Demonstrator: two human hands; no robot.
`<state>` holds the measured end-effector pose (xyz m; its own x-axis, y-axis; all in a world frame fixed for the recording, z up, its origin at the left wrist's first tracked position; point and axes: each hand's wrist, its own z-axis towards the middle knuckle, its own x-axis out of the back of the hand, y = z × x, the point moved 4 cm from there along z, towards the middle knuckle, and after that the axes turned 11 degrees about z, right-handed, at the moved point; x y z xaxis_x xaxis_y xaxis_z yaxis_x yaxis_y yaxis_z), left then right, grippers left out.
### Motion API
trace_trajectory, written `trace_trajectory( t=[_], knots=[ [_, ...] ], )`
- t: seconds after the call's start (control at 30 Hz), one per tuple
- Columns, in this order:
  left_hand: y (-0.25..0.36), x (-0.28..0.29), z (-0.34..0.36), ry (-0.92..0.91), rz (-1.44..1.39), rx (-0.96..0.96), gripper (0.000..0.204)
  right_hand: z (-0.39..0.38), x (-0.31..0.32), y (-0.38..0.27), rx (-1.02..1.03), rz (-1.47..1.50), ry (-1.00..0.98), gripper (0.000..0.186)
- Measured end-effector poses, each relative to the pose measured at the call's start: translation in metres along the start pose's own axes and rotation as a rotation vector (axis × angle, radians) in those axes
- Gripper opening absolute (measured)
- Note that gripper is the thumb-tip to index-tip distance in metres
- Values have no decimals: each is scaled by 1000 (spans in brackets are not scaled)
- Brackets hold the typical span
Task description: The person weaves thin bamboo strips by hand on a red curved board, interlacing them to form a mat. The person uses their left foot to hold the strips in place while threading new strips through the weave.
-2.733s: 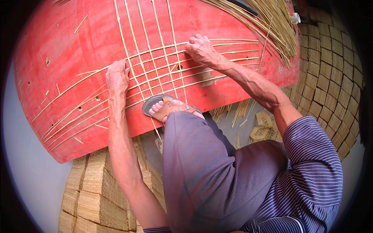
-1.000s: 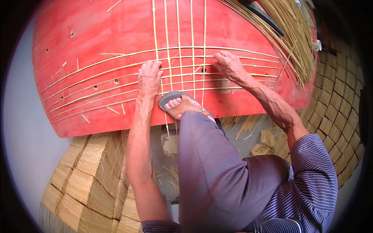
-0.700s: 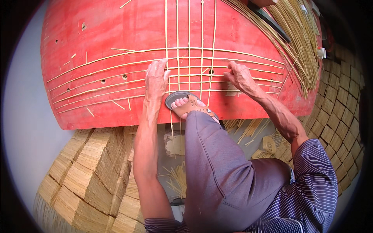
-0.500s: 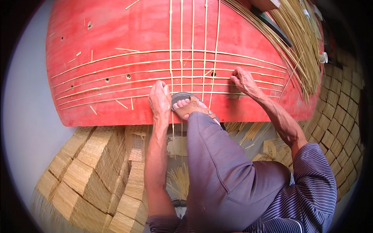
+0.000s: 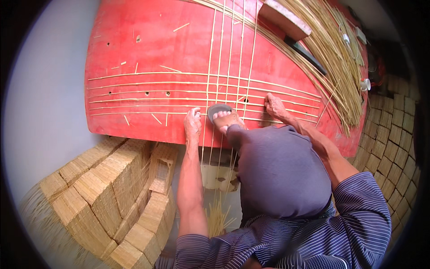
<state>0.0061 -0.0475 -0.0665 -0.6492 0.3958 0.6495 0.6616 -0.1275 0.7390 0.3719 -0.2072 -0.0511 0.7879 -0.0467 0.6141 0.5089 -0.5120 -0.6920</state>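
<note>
Thin pale bamboo strips lie crossed on a red board. Several run sideways point(image 5: 148, 99), and several others run lengthwise point(image 5: 229, 49). My left hand point(image 5: 192, 125) is closed beside my foot at the near sideways strips, fingertips at one of them; its grip is partly hidden. To the right, my right hand point(image 5: 275, 107) is also closed, its thumb and finger pinched at a sideways strip. Between my hands my sandalled foot point(image 5: 226, 120) presses on the crossing strips. Some strip ends hang past the board's near edge.
The red board point(image 5: 148, 54) has small holes and loose slivers. At its right lie a bundle of long strips point(image 5: 336, 58), a brick-like block point(image 5: 285, 20) and a dark flat bar point(image 5: 309, 58). Stacked woven pieces point(image 5: 107, 184) stand lower left, more point(image 5: 389, 134) at right.
The view has shifted, so the board sits further right. My bent knee has come forward over the board's near edge. Both hands stay closed beside my foot; the strips keep their crossed layout.
</note>
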Motion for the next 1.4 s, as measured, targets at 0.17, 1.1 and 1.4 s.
trace_trajectory(
  t=[0.17, 1.1, 1.4],
  knots=[
    [-6, 11, -11, -101, -288, 249, 25, 8, -35, 20, -116, 139, -1, 10],
    [31, 7, 1, -102, 106, 253, 22, -3, 348, 253, -621, -359, 763, 20],
    [33, 11, 7, -116, 191, 261, 18, 0, 359, 250, -577, 180, 857, 5]
  ],
)
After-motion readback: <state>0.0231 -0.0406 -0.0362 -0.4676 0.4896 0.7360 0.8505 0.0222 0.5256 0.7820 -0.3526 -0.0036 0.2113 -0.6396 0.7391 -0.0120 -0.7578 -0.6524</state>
